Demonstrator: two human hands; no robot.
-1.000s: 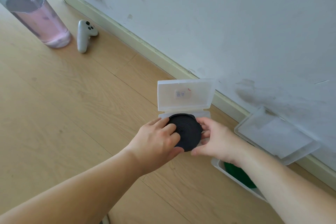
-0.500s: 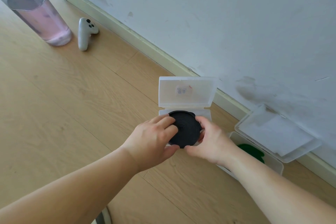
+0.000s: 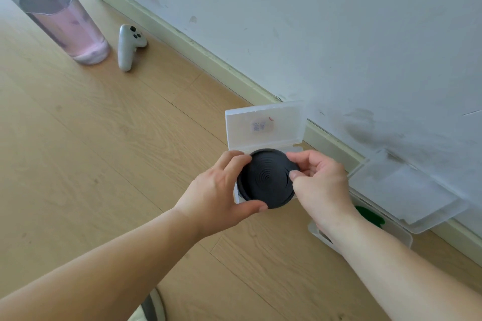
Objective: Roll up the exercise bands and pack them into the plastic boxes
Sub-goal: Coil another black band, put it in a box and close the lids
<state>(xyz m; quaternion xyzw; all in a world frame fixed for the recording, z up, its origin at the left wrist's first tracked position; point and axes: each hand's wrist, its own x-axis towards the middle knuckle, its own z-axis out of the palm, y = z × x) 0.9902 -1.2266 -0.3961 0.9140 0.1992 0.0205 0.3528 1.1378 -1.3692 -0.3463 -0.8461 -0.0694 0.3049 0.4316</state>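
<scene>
A black exercise band, rolled into a tight flat coil, is held just over a small clear plastic box whose lid stands open toward the wall. My left hand grips the coil's left and lower edge with thumb and fingers. My right hand pinches its right edge. The box's base is mostly hidden behind the coil. A second clear box at the right holds a green band, partly hidden by my right forearm; its lid leans open against the wall.
The boxes sit on a wooden floor close to the skirting board and white wall. A pink-tinted water bottle and a white controller stand at the far left. A grey object shows at the bottom edge.
Both hands stay on the black coil over the small box. My right hand has shifted from cupping the coil's edge to pinching it with thumb and fingertips. The view has moved slightly.
</scene>
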